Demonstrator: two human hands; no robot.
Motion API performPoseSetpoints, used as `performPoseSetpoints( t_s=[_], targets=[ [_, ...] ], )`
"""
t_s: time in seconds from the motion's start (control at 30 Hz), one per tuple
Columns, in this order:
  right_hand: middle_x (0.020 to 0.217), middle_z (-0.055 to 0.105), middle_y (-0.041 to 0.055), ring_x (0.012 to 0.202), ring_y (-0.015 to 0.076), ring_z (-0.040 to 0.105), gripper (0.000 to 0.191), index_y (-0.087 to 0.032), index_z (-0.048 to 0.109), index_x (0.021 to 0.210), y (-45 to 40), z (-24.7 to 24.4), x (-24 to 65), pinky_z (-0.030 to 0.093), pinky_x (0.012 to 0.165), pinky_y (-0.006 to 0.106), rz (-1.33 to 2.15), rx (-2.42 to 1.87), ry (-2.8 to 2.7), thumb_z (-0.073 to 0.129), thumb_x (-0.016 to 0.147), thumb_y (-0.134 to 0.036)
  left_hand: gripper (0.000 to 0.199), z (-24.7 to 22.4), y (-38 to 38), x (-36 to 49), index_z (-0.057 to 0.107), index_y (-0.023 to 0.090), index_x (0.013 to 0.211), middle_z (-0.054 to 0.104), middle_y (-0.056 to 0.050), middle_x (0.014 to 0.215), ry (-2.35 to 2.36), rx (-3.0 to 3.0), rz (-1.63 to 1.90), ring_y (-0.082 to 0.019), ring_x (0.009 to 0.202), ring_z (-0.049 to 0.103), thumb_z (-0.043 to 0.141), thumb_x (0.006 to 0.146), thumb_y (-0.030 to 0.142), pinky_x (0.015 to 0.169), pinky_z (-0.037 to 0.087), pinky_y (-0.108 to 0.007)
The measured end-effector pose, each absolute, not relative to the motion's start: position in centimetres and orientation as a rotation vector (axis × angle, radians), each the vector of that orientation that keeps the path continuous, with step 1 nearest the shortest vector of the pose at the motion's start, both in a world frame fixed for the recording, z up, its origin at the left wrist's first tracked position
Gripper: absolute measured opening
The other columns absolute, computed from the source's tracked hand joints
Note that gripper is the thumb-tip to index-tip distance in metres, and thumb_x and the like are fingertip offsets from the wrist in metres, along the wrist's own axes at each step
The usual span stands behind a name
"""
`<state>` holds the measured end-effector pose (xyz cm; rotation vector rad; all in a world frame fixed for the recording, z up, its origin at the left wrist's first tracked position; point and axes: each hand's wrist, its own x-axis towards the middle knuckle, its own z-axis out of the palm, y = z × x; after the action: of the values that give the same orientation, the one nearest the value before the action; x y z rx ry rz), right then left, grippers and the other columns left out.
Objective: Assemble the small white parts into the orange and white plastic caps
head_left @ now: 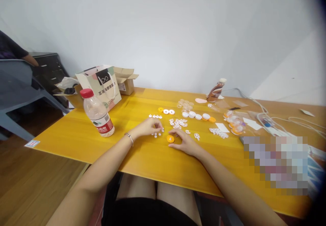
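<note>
Head view: right hand (187,144) spread around an orange disc (170,138); left hand (150,126) pinching a small white piece (163,130).

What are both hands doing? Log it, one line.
left hand: at small white piece | right hand: curved around orange disc | red-capped bottle: upright

On table (145,163) | left: water bottle (98,114), paper bag (112,97) behind | centre: round casing (170,138), cutout pieces (178,123) behind | back right: coffee bottle (216,91)

Left hand (150,126) with small white piece (163,130) — right hand (187,144) around orange disc (170,138) — yellow table (147,158) beneath.
</note>
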<state>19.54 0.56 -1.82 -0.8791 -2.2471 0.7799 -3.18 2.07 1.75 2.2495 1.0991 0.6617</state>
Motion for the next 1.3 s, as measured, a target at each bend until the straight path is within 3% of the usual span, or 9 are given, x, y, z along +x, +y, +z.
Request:
performPoseSetpoints(
  t_s=[0.23,0.9,1.3],
  targets=[
    [0.096,0.057,0.0036,0.089,0.0160,0.054,0.030,-0.021,0.048,0.098,0.9,-2.3,19.3,0.043,0.082,0.033,0.838,-0.901,-2.176,0.060,0.071,-0.026,0.014,0.7,1.1,-0.8,0.061,0.014,0.080,0.062,-0.002,0.076,1.033,2.377,0.680,-0.010,0.069,0.055,0.052,0.075,0.024,0.066,0.041,-0.019],
    [0.095,0.057,0.0049,0.089,0.0165,0.056,0.030,-0.020,0.048,0.096,1.2,-2.6,19.0,0.045,0.086,0.038,0.938,-0.852,-2.115,0.061,0.071,-0.028,0.016,0.1,0.6,0.2,0.062,0.016,0.084,0.061,-0.003,0.083,1.023,2.583,0.646,-0.011,0.072,0.056,0.049,0.080,0.024,0.069,0.038,-0.020],
    [0.096,0.057,0.0044,0.091,0.0157,0.057,0.032,-0.021,0.048,0.094,1.3,-2.9,19.0,0.047,0.087,0.038,1.024,-0.856,-2.017,0.064,0.067,-0.029,0.023,0.9,0.5,-0.4,0.063,0.021,0.090,0.060,-0.005,0.093,0.881,2.943,0.432,-0.016,0.085,0.053,0.040,0.086,0.025,0.078,0.034,-0.029]
  ],
)
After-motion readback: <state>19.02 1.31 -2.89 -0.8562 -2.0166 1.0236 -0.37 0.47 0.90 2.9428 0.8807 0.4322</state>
